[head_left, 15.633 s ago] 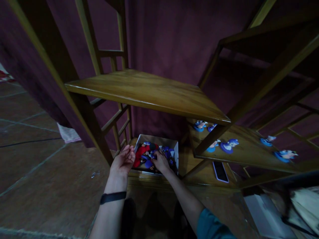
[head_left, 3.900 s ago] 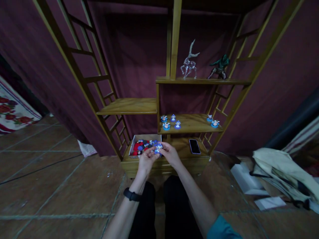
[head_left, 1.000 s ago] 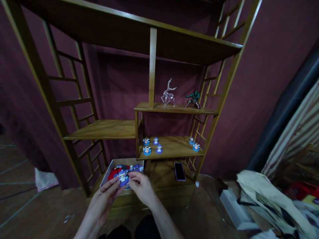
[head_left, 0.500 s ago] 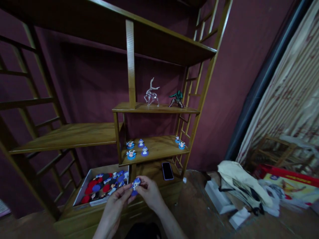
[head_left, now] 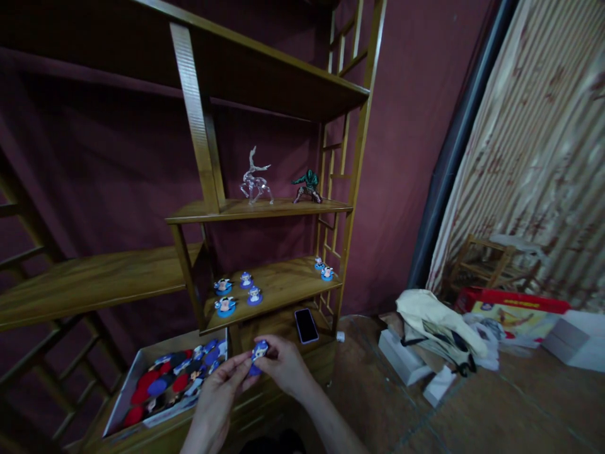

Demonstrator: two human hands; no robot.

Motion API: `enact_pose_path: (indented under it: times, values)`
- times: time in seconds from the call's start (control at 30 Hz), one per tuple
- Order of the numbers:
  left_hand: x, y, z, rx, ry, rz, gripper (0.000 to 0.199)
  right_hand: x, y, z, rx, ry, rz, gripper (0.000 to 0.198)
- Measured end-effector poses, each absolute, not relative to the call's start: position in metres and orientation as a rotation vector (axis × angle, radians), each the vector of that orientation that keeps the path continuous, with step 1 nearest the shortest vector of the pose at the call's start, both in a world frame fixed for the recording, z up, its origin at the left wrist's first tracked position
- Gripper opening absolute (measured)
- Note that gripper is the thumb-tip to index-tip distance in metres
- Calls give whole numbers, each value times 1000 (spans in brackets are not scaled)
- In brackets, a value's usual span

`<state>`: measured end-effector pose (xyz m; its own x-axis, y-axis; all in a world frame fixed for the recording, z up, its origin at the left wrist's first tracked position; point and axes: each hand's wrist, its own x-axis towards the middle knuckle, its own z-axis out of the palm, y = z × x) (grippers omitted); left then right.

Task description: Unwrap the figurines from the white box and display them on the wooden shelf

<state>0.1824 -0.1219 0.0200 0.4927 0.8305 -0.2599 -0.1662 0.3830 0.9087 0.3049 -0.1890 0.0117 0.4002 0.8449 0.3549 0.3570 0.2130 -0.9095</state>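
Between my two hands is a small purple-and-white figurine (head_left: 259, 355) on a purple base. My left hand (head_left: 225, 383) pinches it from the left near the base, and my right hand (head_left: 283, 367) grips its right side. Left of my hands, a white box (head_left: 123, 394) holds many red, purple and dark figurines. On the shelf (head_left: 283, 282) above stand similar pieces: purple figurines (head_left: 254, 296) and blue-based figurines (head_left: 225, 306) at the left, and a blue-based pair (head_left: 327, 272) at the right end.
A phone (head_left: 307, 326) lies on the lowest board, right of my hands. A clear deer ornament (head_left: 256, 180) and a green-and-dark action figure (head_left: 309, 186) stand on the higher shelf. White boxes (head_left: 405, 358), a cream bag (head_left: 437, 321) and a red carton (head_left: 515, 309) are on the floor at right.
My view has swung to the right, so the shelves and box sit further left. Both hands keep hold of the figurine, which tilts slightly differently.
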Motion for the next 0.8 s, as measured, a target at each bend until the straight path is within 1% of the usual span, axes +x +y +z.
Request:
enact_pose_path:
  times: [0.17, 0.4, 0.57, 0.8]
  values:
    - [191, -122, 15, 992, 833, 751, 18, 314, -191, 12, -1390, -1204, 452, 34]
    - [205, -120, 14, 895, 769, 737, 21, 334, -188, 14, -1391, -1223, 489, 36]
    - [210, -114, 14, 773, 793, 698, 14, 343, -187, 23, -1417, -1321, 494, 31]
    - [223, -108, 20, 751, 777, 693, 14, 354, -181, 27, -1421, -1336, 473, 28]
